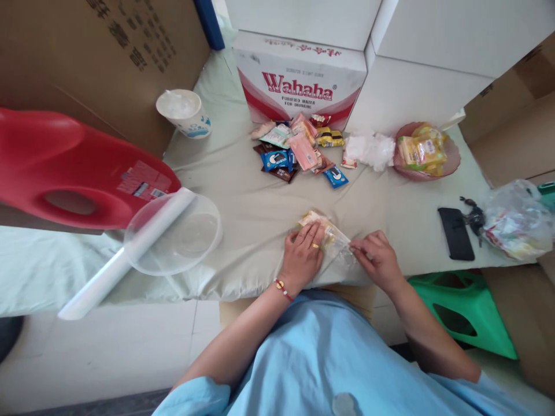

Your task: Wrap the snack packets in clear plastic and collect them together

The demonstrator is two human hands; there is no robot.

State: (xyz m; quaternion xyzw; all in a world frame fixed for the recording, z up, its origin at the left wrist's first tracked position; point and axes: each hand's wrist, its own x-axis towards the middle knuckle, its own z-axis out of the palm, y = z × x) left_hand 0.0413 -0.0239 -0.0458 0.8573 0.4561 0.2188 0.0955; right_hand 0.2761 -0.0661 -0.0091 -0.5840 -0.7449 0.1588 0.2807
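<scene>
Bag (332, 238) lies on the table (243, 196) near its front edge, between the two hands, with a clear tub (173, 234) well off to the left. The left hand (303, 257) rests flat on the bag's left end, fingers spread and pressing, clasping nothing. The right hand (378, 261) pinches the right end between thumb and fingertips. A sharp tug there could, I judge, tear the thin film or drag the bag over the edge. The bag is small, clear and crinkled, with a yellowish packet inside. A phone (455, 233) lies further right.
</scene>
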